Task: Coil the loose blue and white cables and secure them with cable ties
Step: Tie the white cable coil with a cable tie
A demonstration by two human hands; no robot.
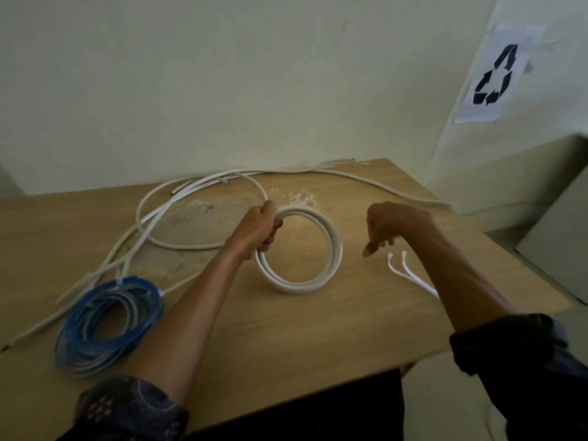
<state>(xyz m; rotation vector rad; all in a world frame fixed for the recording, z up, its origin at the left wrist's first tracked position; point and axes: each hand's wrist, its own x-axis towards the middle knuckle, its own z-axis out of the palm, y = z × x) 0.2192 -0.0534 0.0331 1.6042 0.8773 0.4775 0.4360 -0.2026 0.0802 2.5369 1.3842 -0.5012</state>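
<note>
A white cable coil (321, 275) of a few turns stands tilted on the wooden table (286, 338). My left hand (259, 229) grips its left side, fingers curled round the turns. Loose white cable (178, 198) runs from that hand in wide loops to the table's back and left. My right hand (391, 226) hovers right of the coil with fingers loosely curled and holds nothing. Just below it lie two white cable ties (410, 275). A blue and white cable coil (108, 323), bound with a white tie, lies at the front left.
The table stands against a pale wall. A paper sign with a recycling symbol (496, 78) hangs on the wall at the right. A grey box-like surface (553, 237) stands beside the table's right edge.
</note>
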